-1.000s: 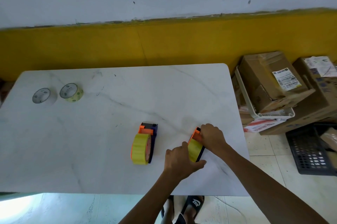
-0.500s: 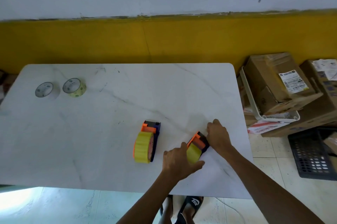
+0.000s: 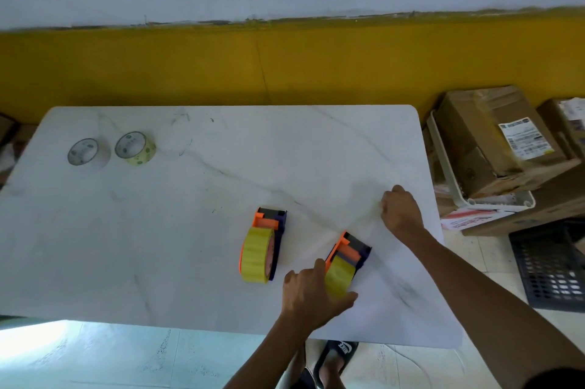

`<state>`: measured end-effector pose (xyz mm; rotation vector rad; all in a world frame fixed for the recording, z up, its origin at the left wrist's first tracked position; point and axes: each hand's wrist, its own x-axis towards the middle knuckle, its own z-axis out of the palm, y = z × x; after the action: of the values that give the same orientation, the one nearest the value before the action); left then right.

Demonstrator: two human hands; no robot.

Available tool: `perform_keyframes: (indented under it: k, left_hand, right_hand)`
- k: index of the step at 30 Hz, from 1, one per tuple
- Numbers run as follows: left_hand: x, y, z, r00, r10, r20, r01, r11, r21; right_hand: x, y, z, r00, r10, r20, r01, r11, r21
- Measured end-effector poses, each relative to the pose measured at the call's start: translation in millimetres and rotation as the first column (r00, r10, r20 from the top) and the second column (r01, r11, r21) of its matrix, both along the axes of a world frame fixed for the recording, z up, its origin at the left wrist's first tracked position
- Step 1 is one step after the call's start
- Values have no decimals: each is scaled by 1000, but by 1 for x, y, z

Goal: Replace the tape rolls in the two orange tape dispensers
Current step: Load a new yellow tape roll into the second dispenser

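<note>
White marble-look counter (image 3: 190,246) w/ grey veins carries everything we work on. Our left hand (image 3: 311,295) is at the near edge, fingers and thumb closed round the yellow tape roll (image 3: 337,276) of the right-hand orange dispenser (image 3: 348,254), which sits tilted, its orange and dark purple cutter end pointing away from us and to the right. Our right hand (image 3: 402,213) is just beyond that dispenser, apart from it, curled into a loose fist w/ fingertips pinched together; a faint clear strip seems to run from the cutter end toward it, but we can't tell for sure whether it's pinching tape.

The other orange dispenser (image 3: 262,244) stands just left of our left hand, not touched, w/ a full yellow roll (image 3: 254,258) mounted in it and its cutter end facing the wall.

Two loose rolls lie flat at the far left of the counter, well apart from the dispensers: a clear/whitish roll (image 3: 87,152) and, just beside it on the right, a pale yellow roll (image 3: 136,148). They're close together; touching or not, can't tell.

Off the right edge, cardboard boxes (image 3: 493,141) sit on the floor, w/ a dark plastic crate (image 3: 550,265) nearer us. A black sandal (image 3: 335,357) shows below the counter's near edge.
</note>
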<state>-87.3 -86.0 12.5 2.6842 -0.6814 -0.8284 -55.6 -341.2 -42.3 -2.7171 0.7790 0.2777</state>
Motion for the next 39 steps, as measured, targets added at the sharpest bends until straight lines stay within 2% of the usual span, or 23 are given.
perform_keyframes:
  k: [7, 18, 23, 30, 34, 36, 37, 39]
  left_hand:
    - [1, 3, -1, 993, 52, -105, -52, 999, 0]
    - [0, 15, -5, 995, 49, -85, -51, 998, -23]
    - [-3, 20, -5, 977, 127, -174, -155, 975, -162]
    - [-7, 28, 5, 973, 176, -151, -218, 916, -336]
    - [-11, 35, 9, 962, 228, -149, -270, 876, -400]
    - [-12, 35, 16, 960, 244, -135, -279, 858, -431]
    - [-11, 34, 20, 958, 259, -126, -288, 847, -448]
    - [-8, 33, 30, 953, 286, -96, -295, 822, -487]
  right_hand:
    - [-10, 8, -7, 998, -62, -26, 62, 998, 9]
    - [-13, 8, -17, 996, -68, 66, 68, 998, -1]
    - [-17, 8, -19, 996, -76, 56, 75, 997, 16]
    - [-23, 21, -28, 996, -61, 61, 46, 973, 225]
    - [-31, 36, -22, 991, -73, 114, 12, 887, 461]
    - [-34, 45, -13, 991, -101, 86, 33, 817, 576]
    - [-36, 50, -10, 987, -150, 63, 72, 751, 657]
    - [-39, 60, -4, 945, -326, 12, 163, 504, 848]
